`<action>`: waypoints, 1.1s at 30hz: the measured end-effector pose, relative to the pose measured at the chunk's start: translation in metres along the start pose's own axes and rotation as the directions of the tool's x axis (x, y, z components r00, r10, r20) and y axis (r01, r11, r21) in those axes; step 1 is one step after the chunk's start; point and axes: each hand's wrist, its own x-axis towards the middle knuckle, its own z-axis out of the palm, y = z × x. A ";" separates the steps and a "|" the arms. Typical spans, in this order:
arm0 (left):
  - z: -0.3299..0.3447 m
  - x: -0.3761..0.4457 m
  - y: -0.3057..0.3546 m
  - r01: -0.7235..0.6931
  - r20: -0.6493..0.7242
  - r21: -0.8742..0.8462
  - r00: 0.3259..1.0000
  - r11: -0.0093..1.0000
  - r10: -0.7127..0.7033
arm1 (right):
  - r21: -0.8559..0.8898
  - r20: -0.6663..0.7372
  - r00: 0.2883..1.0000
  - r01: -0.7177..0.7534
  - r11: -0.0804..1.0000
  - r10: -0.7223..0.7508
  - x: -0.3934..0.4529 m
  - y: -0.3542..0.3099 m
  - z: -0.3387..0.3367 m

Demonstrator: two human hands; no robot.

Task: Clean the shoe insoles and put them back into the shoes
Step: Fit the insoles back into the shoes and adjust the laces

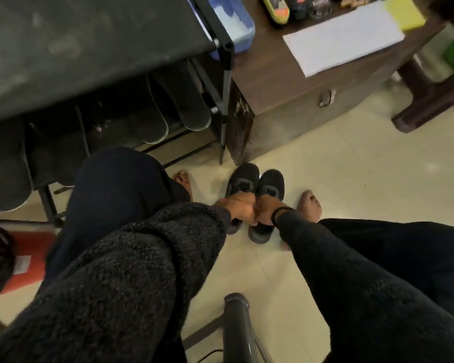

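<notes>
Seated person reaching down to a pair of black shoes on the tiled floor. The left hand [236, 206] sits over the collar of the left shoe [243, 179], and the right hand [266, 210] over the collar of the right shoe [270, 186]; the two hands touch each other at the knuckles. The shoes stand side by side, touching, toes pointing away from the fingers, heels just beneath the wrists.

Step in hand, as judged: either drawing the insoles out for cleaning or seating them back in (the frame alone does not settle which). No insole is visible; each would lie inside its shoe, hidden under the hands.

Fingers: those of both hands curl downward into or around the shoe openings, apparently gripping the collars or something within. The fingertips are hidden, so how tightly they close and exactly what they hold cannot be told.

Next move, as judged: it calls for a firm pinch on each insole's heel edge and a steady pull or push along the shoe's length, with the shoe kept from sliding on the smooth floor.
</notes>
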 end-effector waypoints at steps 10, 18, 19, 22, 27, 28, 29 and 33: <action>-0.120 -0.273 -0.052 0.134 -0.531 0.032 0.842 0.990 -0.097 | -0.310 -0.250 0.824 0.429 0.848 -0.509 -0.195 -0.185 -0.106; -0.027 -0.435 -0.194 0.260 -0.585 -0.328 0.699 0.908 -0.412 | -0.407 -0.080 0.673 0.651 0.641 -0.735 -0.264 -0.343 0.006; -0.009 -0.440 -0.210 0.271 -0.557 -0.361 0.705 0.892 -0.439 | -0.426 -0.044 0.673 0.656 0.623 -0.738 -0.262 -0.357 0.026; 0.047 -0.441 -0.259 0.256 -0.499 -0.471 0.712 0.844 -0.494 | -0.445 0.085 0.717 0.649 0.617 -0.692 -0.251 -0.393 0.088; 0.145 -0.400 -0.333 0.328 -0.269 -0.668 0.730 0.668 -0.628 | -0.354 0.235 0.802 0.596 0.721 -0.549 -0.222 -0.414 0.190; 0.167 -0.387 -0.344 0.362 -0.195 -0.710 0.723 0.605 -0.662 | -0.333 0.257 0.816 0.577 0.746 -0.517 -0.217 -0.412 0.211; 0.186 -0.378 -0.351 0.389 -0.133 -0.743 0.712 0.545 -0.689 | -0.320 0.268 0.825 0.563 0.762 -0.497 -0.212 -0.408 0.230; 0.289 -0.332 -0.350 0.510 0.090 -0.763 0.693 0.397 -0.715 | -0.404 0.356 0.839 0.536 0.742 -0.412 -0.202 -0.370 0.284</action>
